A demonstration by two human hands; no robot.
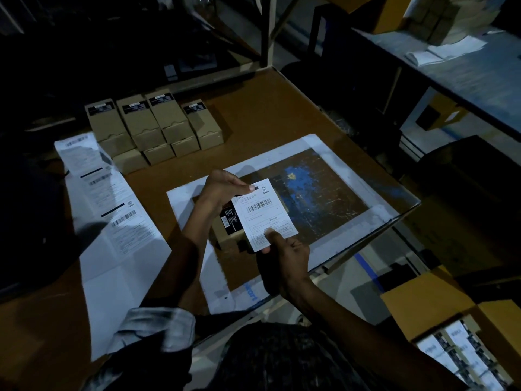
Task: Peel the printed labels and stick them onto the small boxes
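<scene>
A white printed label (263, 211) with a barcode hangs over a small brown box (229, 231) that lies on the table and has a black sticker on it. My left hand (222, 193) pinches the label's top edge. At the label's bottom corner my right hand (284, 255) pinches it with thumb on top. The label covers part of the box. A long strip of printed labels (112, 210) lies on the table to the left. Several small brown boxes (153, 128) are stacked at the back.
A scuffed blue-brown mat with a white border (318, 193) covers the brown table (267, 108). An open carton (456, 354) holding labelled boxes sits at lower right. A shelf (465, 69) with papers runs along the right. Dark shapes lie at far left.
</scene>
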